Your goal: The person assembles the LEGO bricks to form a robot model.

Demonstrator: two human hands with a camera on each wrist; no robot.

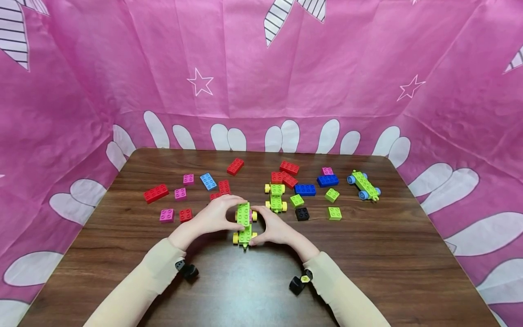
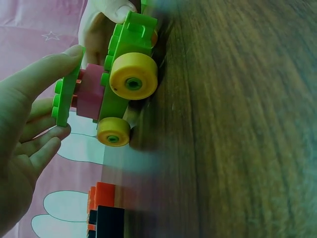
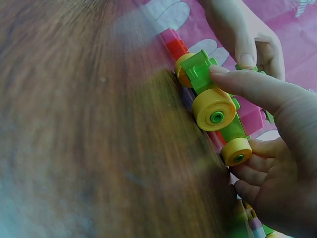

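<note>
In the head view my left hand (image 1: 216, 215) pinches a lime green building plate (image 1: 243, 213) between thumb and fingers. That plate stands over a pink brick (image 2: 90, 91) on a lime green toy car base (image 1: 245, 236) with yellow wheels (image 2: 132, 76). A narrow gap with the pink brick's studs shows under the plate in the left wrist view. My right hand (image 1: 275, 225) grips the car base from the other side, its thumb at the near end and its fingers by the far wheel. The wheels stand on the table.
Behind my right hand is a second green car base (image 1: 276, 204) with yellow wheels. A blue-wheeled car base (image 1: 365, 185) lies farther right. Red bricks (image 1: 155, 193), pink bricks (image 1: 166, 215), blue bricks (image 1: 305, 190), green bricks (image 1: 334, 213) and a black brick (image 1: 302, 214) are scattered across the wooden table (image 1: 388, 254).
</note>
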